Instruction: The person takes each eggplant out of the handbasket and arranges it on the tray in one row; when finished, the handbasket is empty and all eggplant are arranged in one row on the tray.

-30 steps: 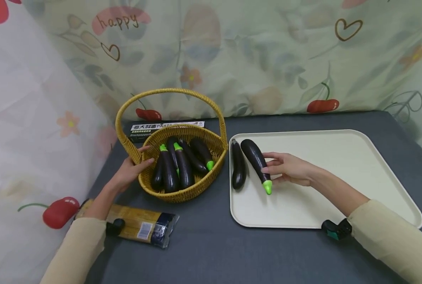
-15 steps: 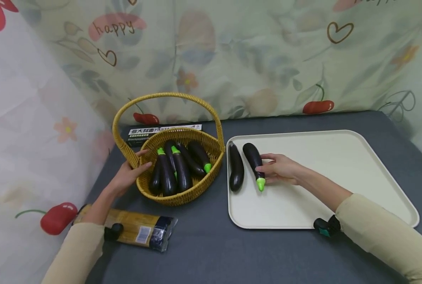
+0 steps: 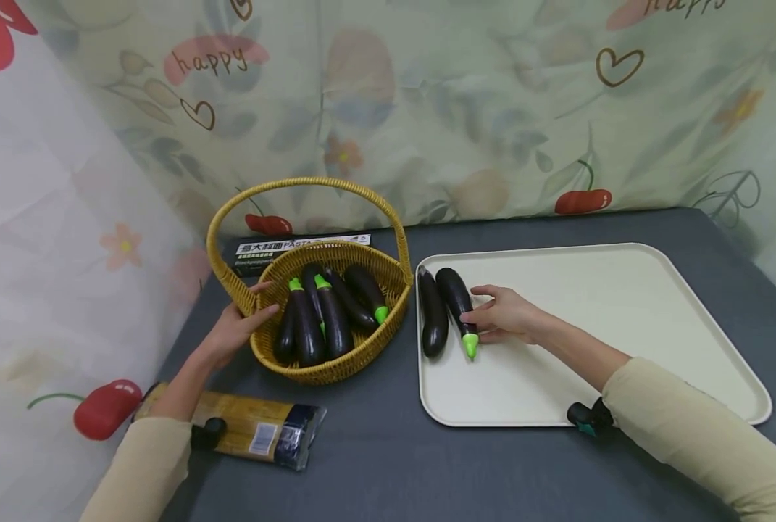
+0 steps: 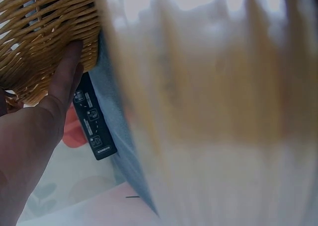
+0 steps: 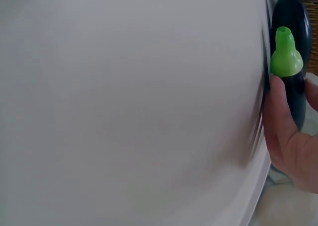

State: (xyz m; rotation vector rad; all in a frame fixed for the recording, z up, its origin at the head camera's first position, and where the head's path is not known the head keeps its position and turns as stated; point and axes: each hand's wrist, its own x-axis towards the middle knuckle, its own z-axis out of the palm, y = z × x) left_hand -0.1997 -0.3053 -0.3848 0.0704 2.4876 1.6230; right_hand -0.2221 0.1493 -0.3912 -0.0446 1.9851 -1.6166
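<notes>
Grey table (image 3: 374,475) bears yellow packet (image 3: 247,418) near basket (image 3: 337,374)

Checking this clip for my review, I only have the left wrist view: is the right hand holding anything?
Observer: Yes, the right hand grips a green-capped eggplant at the left side of the cream tray.
Reviewer: And what lies inside the wicker basket that I see the left hand touching?
Observer: Several dark purple eggplants, some showing green caps.
</notes>
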